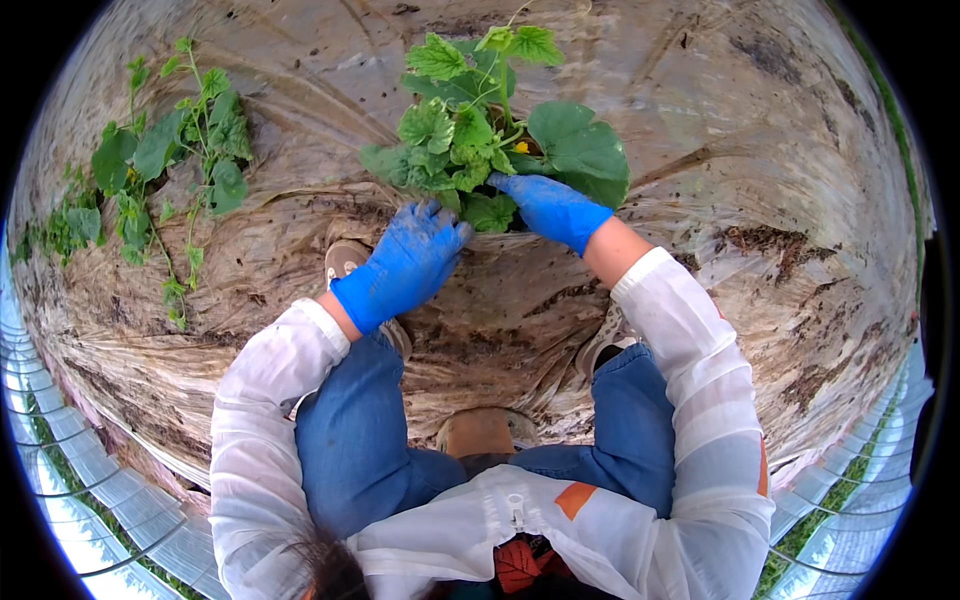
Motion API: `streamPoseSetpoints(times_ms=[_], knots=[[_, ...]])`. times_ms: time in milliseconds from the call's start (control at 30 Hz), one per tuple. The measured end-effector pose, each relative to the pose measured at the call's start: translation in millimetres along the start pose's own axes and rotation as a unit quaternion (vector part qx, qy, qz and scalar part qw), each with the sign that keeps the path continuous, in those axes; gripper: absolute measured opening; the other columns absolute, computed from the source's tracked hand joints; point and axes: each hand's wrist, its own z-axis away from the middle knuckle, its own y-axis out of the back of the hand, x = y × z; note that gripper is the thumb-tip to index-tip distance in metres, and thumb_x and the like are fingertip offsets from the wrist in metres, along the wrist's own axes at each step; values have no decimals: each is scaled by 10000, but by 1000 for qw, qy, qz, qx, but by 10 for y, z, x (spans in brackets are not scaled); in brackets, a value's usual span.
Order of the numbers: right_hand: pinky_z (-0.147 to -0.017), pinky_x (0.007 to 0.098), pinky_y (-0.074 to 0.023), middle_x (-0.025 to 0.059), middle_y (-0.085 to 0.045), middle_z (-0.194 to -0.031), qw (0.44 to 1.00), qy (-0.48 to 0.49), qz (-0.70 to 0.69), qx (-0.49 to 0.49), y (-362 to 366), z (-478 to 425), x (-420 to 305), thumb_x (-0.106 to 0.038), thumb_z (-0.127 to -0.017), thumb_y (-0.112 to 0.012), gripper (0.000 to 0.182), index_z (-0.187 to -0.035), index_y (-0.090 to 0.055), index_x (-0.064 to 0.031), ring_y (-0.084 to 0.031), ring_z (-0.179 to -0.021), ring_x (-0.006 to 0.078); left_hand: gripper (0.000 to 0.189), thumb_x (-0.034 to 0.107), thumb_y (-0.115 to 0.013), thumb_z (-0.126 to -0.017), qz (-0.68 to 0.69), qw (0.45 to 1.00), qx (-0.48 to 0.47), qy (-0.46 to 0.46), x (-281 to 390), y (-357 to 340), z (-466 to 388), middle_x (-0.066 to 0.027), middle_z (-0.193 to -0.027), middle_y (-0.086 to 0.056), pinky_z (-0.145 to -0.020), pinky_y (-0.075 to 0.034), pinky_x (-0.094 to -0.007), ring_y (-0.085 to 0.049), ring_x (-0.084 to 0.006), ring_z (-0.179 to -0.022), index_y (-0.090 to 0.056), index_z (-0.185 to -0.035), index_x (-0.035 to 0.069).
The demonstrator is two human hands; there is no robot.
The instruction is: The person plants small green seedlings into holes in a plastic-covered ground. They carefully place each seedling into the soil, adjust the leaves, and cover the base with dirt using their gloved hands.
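A young cucurbit plant point(472, 142) with broad green leaves, tendrils and a small yellow flower point(521, 148) grows through the plastic mulch film point(697, 202) before me. My left hand point(409, 259), in a soil-smeared blue glove, is at the plant's lower left edge; its fingertips are partly hidden by leaves. From the right, my right hand point(551, 206), gloved in blue too, reaches under a large leaf point(577, 142) towards the plant's base. Leaves cover its fingertips, so whether either hand grips a stem or leaf cannot be made out.
More vines point(180, 150) sprawl over the film at the left. Scattered soil point(780, 247) lies on the film at the right. My shoes and bent knees flank a low brown object point(480, 431) beneath me. Greenhouse hoops and clear sheeting point(97, 487) curve along the lower rim.
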Motion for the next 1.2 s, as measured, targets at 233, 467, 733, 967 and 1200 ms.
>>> streamPoseSetpoints(times_ms=[233,467,733,967,1200], knots=[[-975,346,-391,135,-565,-1297,967,-106,-223,-67,-131,-199,80,-484,-943,-490,565,-1347,-487,-88,-544,-1098,257,221,213,-629,-799,61,994,-85,-36,-90,173,-202,-150,-919,-601,-858,-445,-477,-577,-363,-947,-651,-977,84],[-1006,357,-378,133,-521,-1351,995,14,-77,-70,-117,-277,188,-485,-969,-420,563,-1389,-433,-111,-517,-1159,285,399,349,-604,-862,141,960,-221,100,-98,490,-346,-207,-964,-648,-810,-497,-464,-621,-376,-919,-611,-1128,52],[-995,389,-433,167,-514,-1340,995,-75,26,-68,-83,-293,54,-114,-964,-489,465,-1416,-386,-148,-539,-1148,338,396,337,-635,-835,91,941,-326,18,-145,435,-405,-193,-1004,-644,-817,-493,-450,-615,-362,-959,-637,-1095,39],[-978,355,-418,135,-520,-1341,994,-38,-98,-24,-121,-156,27,-375,-1002,-404,482,-1361,-419,-55,-505,-1183,255,365,320,-619,-830,225,874,-405,145,-120,614,-431,-206,-1014,-636,-825,-487,-452,-617,-365,-955,-644,-1050,30],[-967,464,-441,146,-431,-1409,707,-162,-688,-1,-193,-270,-4,-324,-982,-484,496,-1396,-373,-74,-481,-1205,333,418,361,-670,-786,82,936,-343,9,-165,444,-320,-195,-1011,-644,-818,-496,-443,-618,-361,-959,-651,-1058,44]])
